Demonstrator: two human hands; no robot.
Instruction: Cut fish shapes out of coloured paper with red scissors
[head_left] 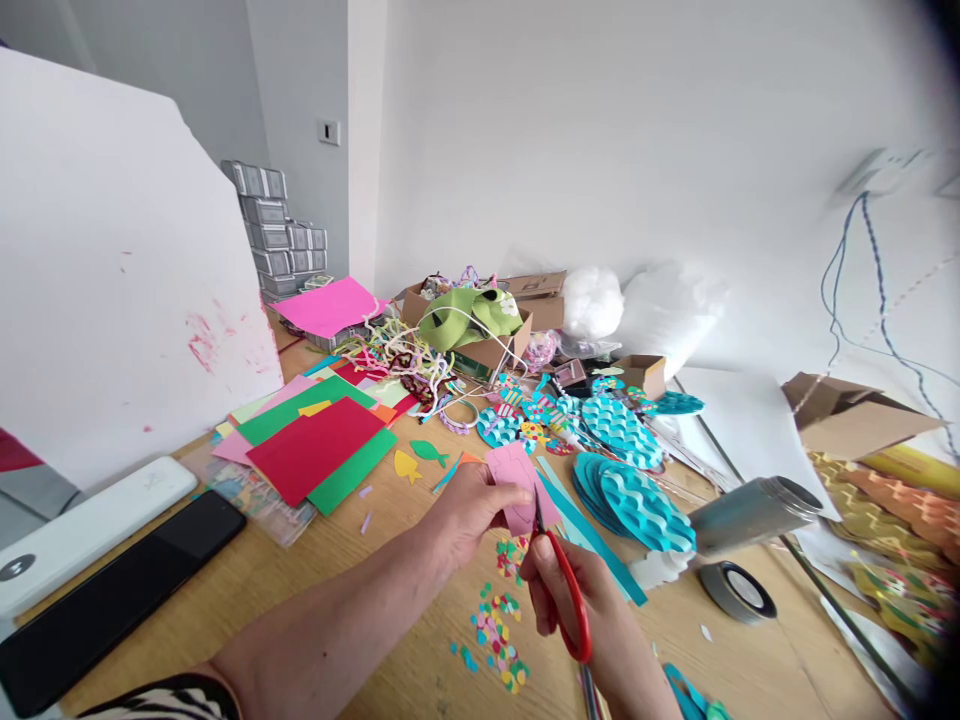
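Note:
My left hand (469,512) pinches a small pink paper piece (517,482) above the wooden table (360,590). My right hand (574,600) grips red-handled scissors (566,590), whose blades meet the lower edge of the pink paper. Below the hands lies a scatter of small coloured paper bits (499,625). Just to the right sit stacked turquoise scalloped paper shapes (637,500) and long teal paper strips (592,540).
Red, green and pink paper sheets (315,445) lie at left, beside a black phone (112,600) and a white device (90,525). A lying metal bottle (750,512) and its lid (739,592) are at right. Cardboard boxes (480,345) and tangled cords crowd the back.

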